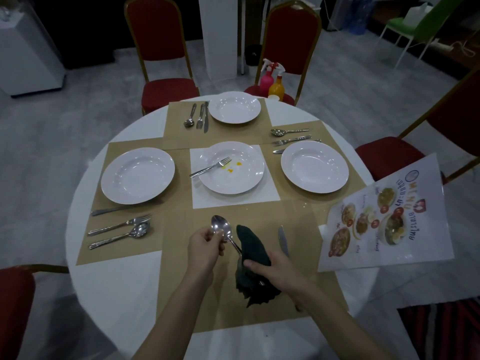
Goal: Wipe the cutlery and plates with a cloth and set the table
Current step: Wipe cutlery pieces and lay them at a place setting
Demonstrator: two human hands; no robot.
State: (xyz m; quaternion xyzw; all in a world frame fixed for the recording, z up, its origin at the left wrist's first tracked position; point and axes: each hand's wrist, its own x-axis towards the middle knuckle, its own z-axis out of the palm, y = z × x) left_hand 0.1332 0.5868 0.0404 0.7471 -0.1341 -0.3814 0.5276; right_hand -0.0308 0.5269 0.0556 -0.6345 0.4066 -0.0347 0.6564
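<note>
Table [122, 294]: round and white; near edge was cut off by the frame bottom.
Menu sheet [384, 216]: lay right of the centre plate, overhanging the table edge; "MENU" was legible upside down, remaining script too small to read.
Centre plate [241, 178]: carried orange stains and a fork [211, 167].
Cloth [253, 261]: dark, lay nearer than the centre plate; it hid the handle of the spoon [222, 227].
Right hand [275, 268]: fingers curled round the cloth.
Left hand [205, 245]: fingertips pinched the spoon at the bowl.
Knife [283, 240]: lay right of the cloth; handle was hidden behind the right hand.
</note>
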